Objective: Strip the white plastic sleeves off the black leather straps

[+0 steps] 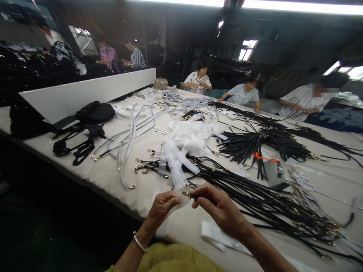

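Observation:
Pinched between thumb and fingers of my left hand (163, 206) is a thin translucent plastic sleeve (183, 198). My right hand (218, 204) grips the end of a black strap (194, 195), and its gold metal clasp (187, 194) points left, at the sleeve's edge. I cannot tell whether the clasp is inside the sleeve or in front of it. Just beyond my hands, a pile of white plastic sleeves (185, 138) lies partly over a long bundle of black straps (241, 185) with gold clasps.
Grey-white straps (132, 139) spread over the left of the table. A black bag (95, 112) lies near a white board (93, 92). Another black strap bundle (263, 141) and a white piece with orange cord (273, 172) are at right. Several people sit around the far side.

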Tool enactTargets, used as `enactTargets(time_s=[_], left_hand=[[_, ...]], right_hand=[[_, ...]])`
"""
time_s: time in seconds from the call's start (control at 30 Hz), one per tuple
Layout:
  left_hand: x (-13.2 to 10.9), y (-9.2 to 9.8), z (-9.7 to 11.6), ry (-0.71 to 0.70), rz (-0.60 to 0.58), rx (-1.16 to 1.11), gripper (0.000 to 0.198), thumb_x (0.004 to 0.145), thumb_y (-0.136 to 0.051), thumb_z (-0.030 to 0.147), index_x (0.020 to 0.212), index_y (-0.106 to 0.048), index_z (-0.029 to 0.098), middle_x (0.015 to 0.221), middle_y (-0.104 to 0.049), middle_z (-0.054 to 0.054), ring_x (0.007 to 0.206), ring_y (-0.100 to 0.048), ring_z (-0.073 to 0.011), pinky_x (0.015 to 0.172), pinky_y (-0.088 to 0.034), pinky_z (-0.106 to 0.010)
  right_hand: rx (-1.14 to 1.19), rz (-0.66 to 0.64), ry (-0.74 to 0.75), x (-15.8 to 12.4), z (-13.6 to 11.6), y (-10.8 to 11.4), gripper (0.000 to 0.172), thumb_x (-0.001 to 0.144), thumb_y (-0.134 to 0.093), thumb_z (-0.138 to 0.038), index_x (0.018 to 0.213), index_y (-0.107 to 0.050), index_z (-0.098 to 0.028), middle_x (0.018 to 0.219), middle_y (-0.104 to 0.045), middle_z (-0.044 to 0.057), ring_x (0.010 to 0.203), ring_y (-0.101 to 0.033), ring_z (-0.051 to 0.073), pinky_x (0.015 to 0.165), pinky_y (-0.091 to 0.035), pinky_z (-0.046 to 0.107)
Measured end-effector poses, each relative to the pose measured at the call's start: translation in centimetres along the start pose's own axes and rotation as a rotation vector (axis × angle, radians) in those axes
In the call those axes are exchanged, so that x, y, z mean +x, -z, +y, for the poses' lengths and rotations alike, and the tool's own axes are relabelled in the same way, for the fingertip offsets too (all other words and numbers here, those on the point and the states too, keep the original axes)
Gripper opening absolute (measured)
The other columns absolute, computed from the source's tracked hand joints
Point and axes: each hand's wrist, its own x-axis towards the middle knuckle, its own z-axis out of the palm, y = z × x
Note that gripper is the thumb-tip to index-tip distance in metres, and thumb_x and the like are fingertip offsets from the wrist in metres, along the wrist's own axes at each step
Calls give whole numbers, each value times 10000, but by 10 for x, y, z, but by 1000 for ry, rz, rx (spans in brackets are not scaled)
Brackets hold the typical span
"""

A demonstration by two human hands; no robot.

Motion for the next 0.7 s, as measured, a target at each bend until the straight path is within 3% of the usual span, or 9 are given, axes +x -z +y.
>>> enactTargets(time_s=[0.27,0.43,0.7], left_hand=[[-3,6,-9,7,7,0,326,784,-700,463,743,-715,140,733,-643,-33,702,-537,-161,673,-414,-259],[-6,5,-2,-38,6,77,260,783,-706,412,743,-743,158,746,-674,-40,720,-566,-174,698,-430,-266],[-8,7,-6,41,66,2,288,747,-719,427,686,-718,145,669,-633,-14,644,-511,-138,625,-395,-236]], right_hand=[[-29,-40,-26,2,2,-2,140,908,-565,-294,982,-638,-199,814,-725,5,723,-625,133,670,-462,241],[27,-66,-66,7,8,-9,145,890,-582,-303,956,-641,-188,795,-726,5,729,-624,136,687,-466,253],[173,-5,-131,5,-7,1,251,876,-608,-390,986,-632,-166,793,-715,32,598,-541,103,480,-350,210]])
